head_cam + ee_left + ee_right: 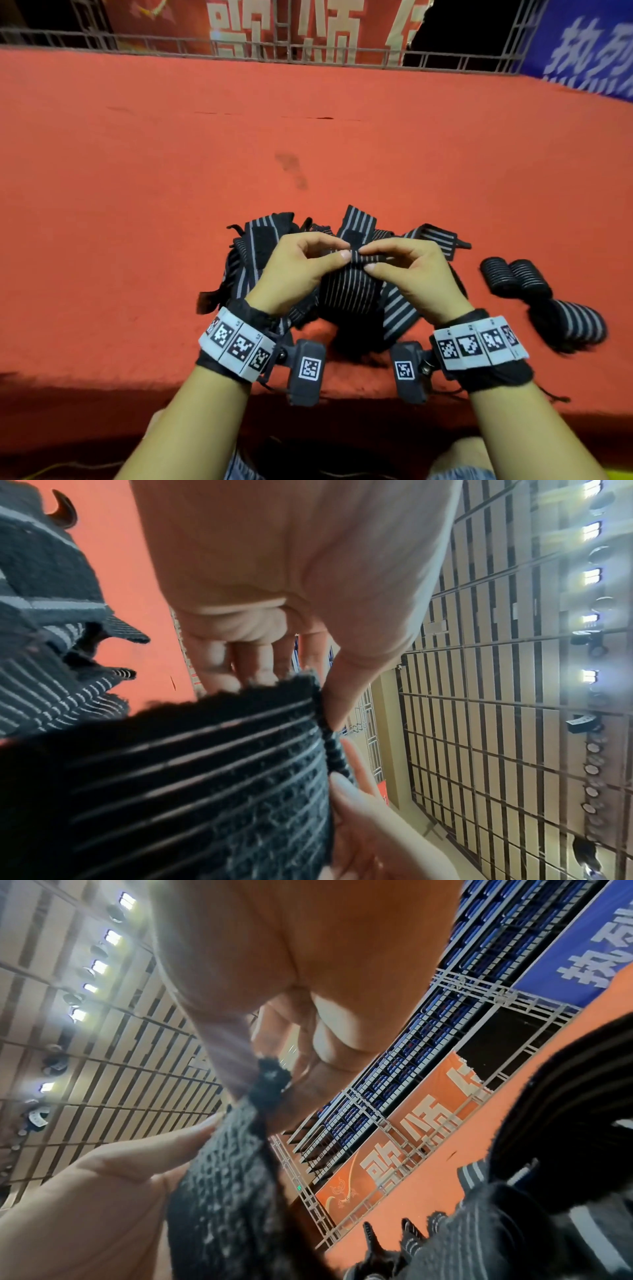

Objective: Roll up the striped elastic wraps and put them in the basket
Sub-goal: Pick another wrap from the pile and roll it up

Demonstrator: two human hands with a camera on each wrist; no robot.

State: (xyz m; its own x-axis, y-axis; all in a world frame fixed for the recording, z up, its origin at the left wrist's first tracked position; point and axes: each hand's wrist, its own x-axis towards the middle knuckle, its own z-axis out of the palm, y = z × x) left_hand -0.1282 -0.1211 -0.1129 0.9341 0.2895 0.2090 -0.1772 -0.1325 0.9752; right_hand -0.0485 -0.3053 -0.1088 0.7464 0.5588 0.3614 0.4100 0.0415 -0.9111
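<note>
Both hands hold one black wrap with grey stripes [346, 284] above a heap of unrolled wraps [253, 260] on the red floor. My left hand [337, 251] pinches the wrap's top edge between thumb and forefinger. My right hand [364, 262] pinches the same edge beside it, where a small fold is turned over. The wrap [205, 772] hangs down toward me in the left wrist view, and its edge [270, 1080] shows between fingertips in the right wrist view. Three rolled wraps [544, 298] lie to the right. No basket is in view.
The red carpeted floor [239, 137] stretches ahead to a metal railing [308, 51] with red and blue banners. A step edge runs just below my wrists. My knees show at the bottom of the head view.
</note>
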